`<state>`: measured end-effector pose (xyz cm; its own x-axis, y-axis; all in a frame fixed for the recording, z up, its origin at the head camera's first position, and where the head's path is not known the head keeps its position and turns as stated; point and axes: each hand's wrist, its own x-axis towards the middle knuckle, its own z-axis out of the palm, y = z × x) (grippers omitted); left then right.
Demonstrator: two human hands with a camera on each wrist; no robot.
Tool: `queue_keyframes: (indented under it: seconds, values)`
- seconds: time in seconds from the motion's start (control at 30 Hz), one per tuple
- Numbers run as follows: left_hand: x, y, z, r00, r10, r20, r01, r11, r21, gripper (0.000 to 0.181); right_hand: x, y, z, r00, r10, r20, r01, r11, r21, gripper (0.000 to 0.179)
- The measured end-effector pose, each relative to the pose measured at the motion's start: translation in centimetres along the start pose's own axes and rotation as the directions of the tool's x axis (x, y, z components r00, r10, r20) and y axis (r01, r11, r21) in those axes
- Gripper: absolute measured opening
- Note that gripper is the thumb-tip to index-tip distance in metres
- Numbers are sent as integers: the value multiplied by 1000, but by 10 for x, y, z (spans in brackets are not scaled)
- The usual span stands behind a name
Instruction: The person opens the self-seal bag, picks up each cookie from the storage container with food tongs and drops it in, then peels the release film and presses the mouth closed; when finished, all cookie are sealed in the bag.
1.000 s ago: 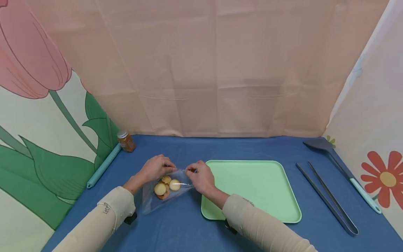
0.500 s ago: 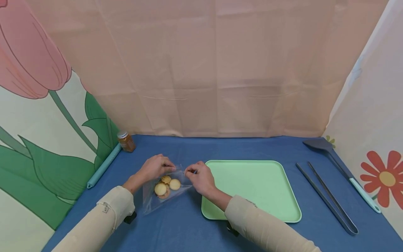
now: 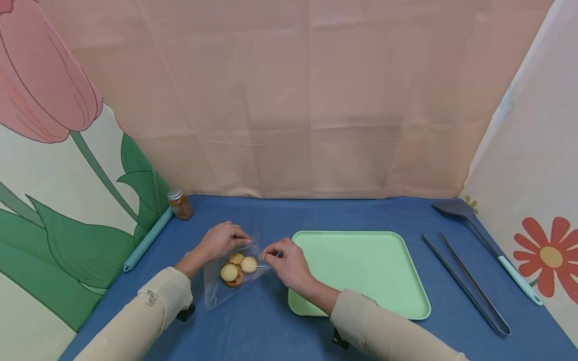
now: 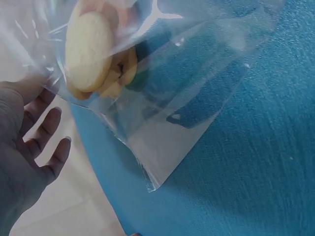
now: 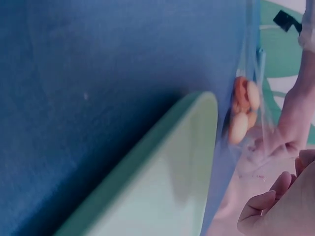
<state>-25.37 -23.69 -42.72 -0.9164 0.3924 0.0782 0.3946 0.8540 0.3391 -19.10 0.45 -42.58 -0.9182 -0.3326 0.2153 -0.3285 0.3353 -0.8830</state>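
Note:
A clear plastic bag [image 3: 217,293] with several round biscuits [image 3: 229,272] inside is held just above the blue cloth. My left hand [image 3: 224,240] pinches its upper edge between thumb and fingertips. In the left wrist view the other fingers [image 4: 47,130] of that hand hang loosely apart beneath the bag. My right hand [image 3: 285,260] pinches the bag's right edge, beside the tray. Its fingers look curled in the right wrist view, where the exact contact with the film is hidden. Biscuits [image 5: 239,127] show through the film there too.
A light green tray [image 3: 361,271] lies right of the bag. Farther right are metal tongs [image 3: 469,286] and a turner [image 3: 478,230] with a mint handle. At the back left stand a lidded jar [image 3: 181,204] and a teal rolled item [image 3: 149,239].
My right hand has shifted slightly toward me along the bag's right edge, and the film between the hands has changed shape. My left hand stays nearly in place.

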Motion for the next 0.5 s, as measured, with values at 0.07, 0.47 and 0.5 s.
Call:
queue_keyframes:
  seconds: [0.07,0.47,0.5]
  values:
    - [0,1,0,1000,1,-4,-1,1000,-3,17,-5,-2,0,1000,5,12,-5,1000,13,13]
    - [2,3,0,1000,-16,-7,16,999,-28,16,-30,-14,-2,999,-1,39,-1,999,51,12]
    - [2,3,0,1000,-16,-8,16,999,-30,16,-31,-14,-3,999,-2,36,0,999,52,12]
